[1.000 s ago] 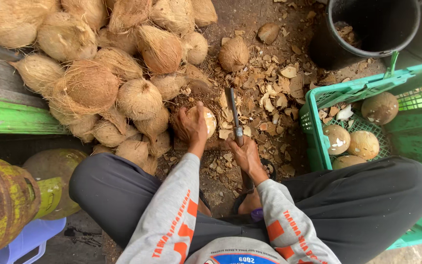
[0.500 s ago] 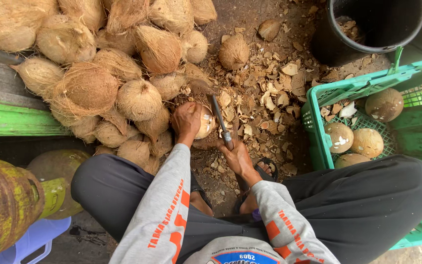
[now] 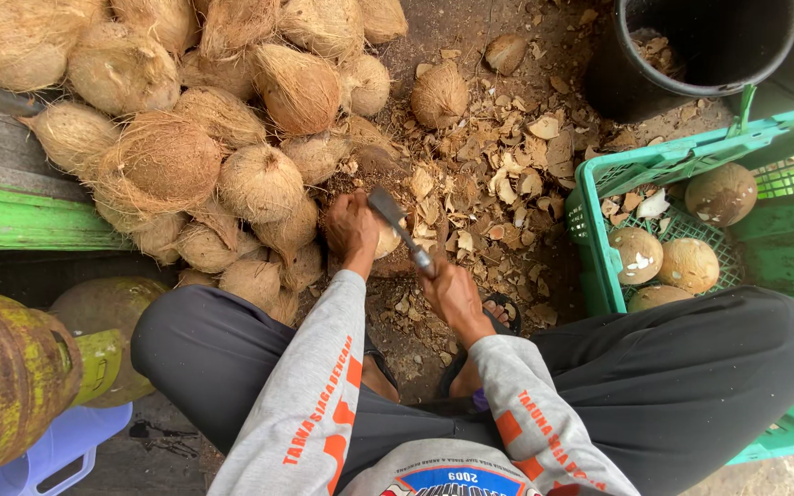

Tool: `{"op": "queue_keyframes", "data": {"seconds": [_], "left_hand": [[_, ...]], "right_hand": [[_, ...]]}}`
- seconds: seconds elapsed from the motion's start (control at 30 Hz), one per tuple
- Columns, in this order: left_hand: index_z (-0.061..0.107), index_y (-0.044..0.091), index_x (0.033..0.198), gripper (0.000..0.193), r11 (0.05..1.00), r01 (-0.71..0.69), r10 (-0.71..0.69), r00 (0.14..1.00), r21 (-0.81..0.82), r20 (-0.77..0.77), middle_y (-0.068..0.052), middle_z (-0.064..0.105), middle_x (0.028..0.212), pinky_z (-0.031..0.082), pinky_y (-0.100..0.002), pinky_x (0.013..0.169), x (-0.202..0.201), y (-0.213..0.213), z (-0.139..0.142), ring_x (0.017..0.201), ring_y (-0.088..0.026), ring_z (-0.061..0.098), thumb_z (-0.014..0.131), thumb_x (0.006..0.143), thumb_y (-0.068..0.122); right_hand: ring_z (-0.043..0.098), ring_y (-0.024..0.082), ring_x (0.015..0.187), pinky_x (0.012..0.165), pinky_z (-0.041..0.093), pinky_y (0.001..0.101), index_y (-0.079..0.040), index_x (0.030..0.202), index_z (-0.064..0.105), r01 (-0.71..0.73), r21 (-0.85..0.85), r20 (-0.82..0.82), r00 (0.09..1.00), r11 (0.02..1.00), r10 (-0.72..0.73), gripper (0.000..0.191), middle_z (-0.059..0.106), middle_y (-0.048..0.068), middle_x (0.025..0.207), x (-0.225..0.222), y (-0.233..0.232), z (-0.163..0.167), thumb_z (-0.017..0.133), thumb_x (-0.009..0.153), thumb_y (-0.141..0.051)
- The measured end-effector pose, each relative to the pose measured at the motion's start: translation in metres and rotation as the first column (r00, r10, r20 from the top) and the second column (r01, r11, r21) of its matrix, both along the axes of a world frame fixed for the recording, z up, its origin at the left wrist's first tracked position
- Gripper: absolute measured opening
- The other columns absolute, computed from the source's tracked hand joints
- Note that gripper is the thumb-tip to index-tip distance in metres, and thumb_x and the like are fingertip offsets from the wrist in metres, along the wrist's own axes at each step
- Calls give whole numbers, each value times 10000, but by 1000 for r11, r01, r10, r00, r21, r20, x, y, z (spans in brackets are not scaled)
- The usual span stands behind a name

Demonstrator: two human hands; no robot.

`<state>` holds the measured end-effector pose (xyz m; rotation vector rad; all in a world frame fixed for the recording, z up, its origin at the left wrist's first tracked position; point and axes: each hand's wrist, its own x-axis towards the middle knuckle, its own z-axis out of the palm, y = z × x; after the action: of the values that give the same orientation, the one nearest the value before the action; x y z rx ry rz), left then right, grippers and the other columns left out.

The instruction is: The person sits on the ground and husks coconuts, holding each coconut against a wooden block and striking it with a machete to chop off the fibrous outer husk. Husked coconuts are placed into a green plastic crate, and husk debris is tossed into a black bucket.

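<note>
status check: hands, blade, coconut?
Left hand steadies coconut. Right hand grips cleaver, blade over it. Shell chips around; nothing blocking.

rough fibrous coconuts, plastic crate

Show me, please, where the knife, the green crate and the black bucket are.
knife (image 3: 388, 213): head view, on the flat blade.
green crate (image 3: 590, 234): head view, on its left wall.
black bucket (image 3: 604, 78): head view, on its outer left wall.
</note>
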<state>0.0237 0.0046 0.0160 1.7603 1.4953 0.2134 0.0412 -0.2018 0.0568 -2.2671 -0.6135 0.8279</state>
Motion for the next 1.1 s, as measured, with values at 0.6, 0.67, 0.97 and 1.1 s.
{"op": "queue_keyframes", "data": {"seconds": [0.6, 0.67, 0.97, 1.1], "left_hand": [[616, 220, 916, 391, 968, 244, -236, 965, -60, 112, -4, 596, 896, 430, -349, 745, -15, 16, 3, 825, -188, 554, 502, 951, 592], [586, 193, 862, 445, 985, 171, -168, 983, -33, 68, -8, 561, 854, 417, -353, 714, -13, 9, -4, 771, -192, 522, 472, 969, 611], [496, 167, 777, 586, 997, -10, 3, 995, 71, 98, 8, 462, 785, 385, -354, 679, -8, -6, -34, 701, -170, 437, 431, 988, 710], [503, 198, 864, 510, 998, -54, 55, 997, -18, 46, 3, 480, 802, 380, -375, 659, -4, -17, -27, 698, -178, 439, 430, 947, 696]], "right_hand": [[489, 143, 522, 530, 483, 401, -65, 861, 619, 193, 156, -175, 971, 969, -166, 267, 579, 63, 659, 8, -9, 7, 624, 994, -296], [503, 146, 492, 511, 482, 401, -74, 864, 636, 151, 106, -123, 983, 983, -138, 280, 600, 55, 630, 6, -9, 17, 614, 998, -318], [492, 122, 480, 465, 466, 363, -95, 881, 615, 128, 30, -94, 988, 991, -124, 243, 577, 37, 596, 10, -9, 29, 587, 1013, -297], [436, 127, 467, 421, 427, 345, -63, 896, 617, 107, 148, -13, 994, 983, -106, 255, 541, 59, 632, 5, -10, 24, 582, 1017, -285]]}}
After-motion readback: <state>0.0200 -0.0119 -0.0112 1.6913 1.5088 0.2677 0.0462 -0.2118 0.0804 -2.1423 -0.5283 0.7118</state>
